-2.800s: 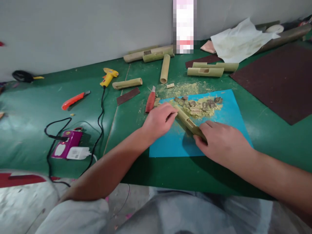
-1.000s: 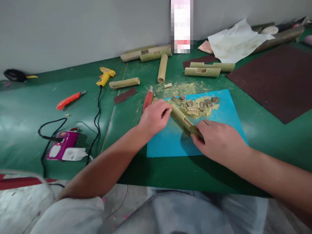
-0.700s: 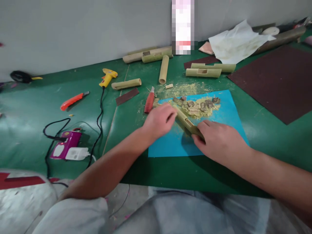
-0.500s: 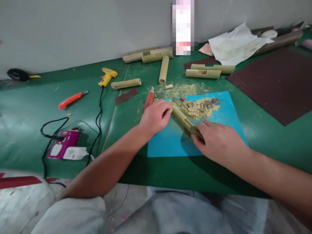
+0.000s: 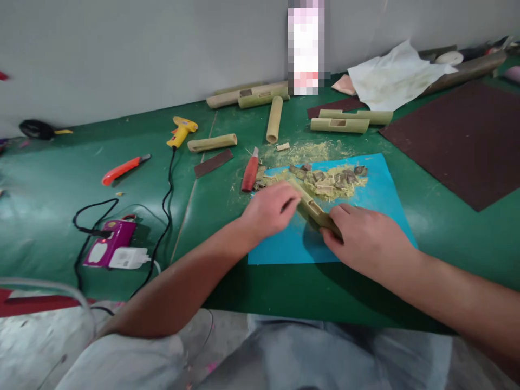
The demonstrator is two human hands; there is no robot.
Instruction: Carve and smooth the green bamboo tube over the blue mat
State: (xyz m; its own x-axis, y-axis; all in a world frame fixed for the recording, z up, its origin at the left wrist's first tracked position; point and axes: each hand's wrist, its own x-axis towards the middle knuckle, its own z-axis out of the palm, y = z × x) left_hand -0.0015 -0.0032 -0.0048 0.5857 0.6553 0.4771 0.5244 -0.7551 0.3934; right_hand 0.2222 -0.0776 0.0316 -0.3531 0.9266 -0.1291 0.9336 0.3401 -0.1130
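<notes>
A short green bamboo tube (image 5: 307, 201) with a rectangular slot cut in its upper side slants over a blue sheet (image 5: 280, 249). My right hand (image 5: 361, 230) is wrapped round its near right end. My left hand (image 5: 272, 211) is at the far left part of the tube, thumb and fingers pinched together; what lies between them, if anything, is hidden. Behind the tube, bamboo shavings and dark chips (image 5: 337, 181) are heaped on the sheet. A red-handled blade tool (image 5: 250, 172) lies just beyond my left hand.
More bamboo tubes (image 5: 340, 125) lie toward the wall. On the left are a yellow glue gun (image 5: 181, 131), an orange utility knife (image 5: 124, 170) and a purple power strip (image 5: 111, 241) with cords. A dark brown sheet (image 5: 463, 146) and a white cloth (image 5: 400, 76) lie to the right.
My left hand has slid a little down the tube toward the slot, uncovering the handle of the red tool. My right hand keeps its hold. The view has shifted slightly.
</notes>
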